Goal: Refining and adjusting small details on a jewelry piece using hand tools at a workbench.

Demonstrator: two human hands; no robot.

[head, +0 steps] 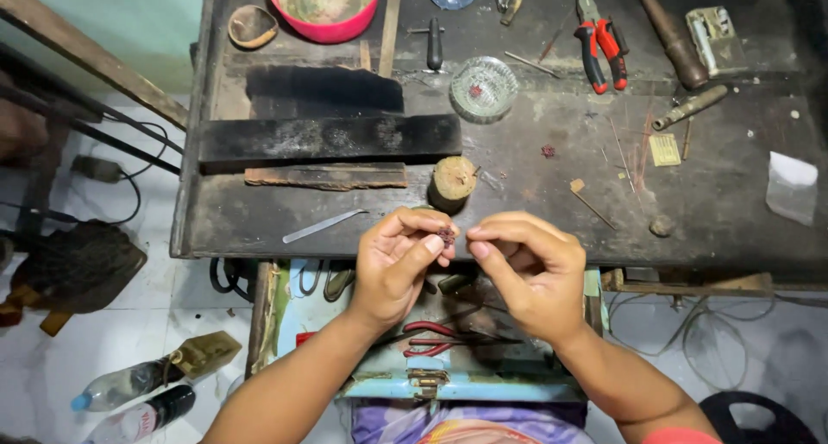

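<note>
A flat metal strip lies within reach on the counter. The left hand pinches a tiny dark-red piece at its fingertips, raised for close work; the right hand pinches beside it, steadying.

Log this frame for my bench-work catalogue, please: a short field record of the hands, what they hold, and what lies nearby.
left hand: pinching a small dark red piece at the fingertips
right hand: fingertips closed beside the piece; contact unclear
surface: dark worn workbench
just behind hands: short wooden stump
bench items: glass dish, red-handled pliers, pink bowl, metal strip
below hands: open blue box with red-handled pliers
</note>
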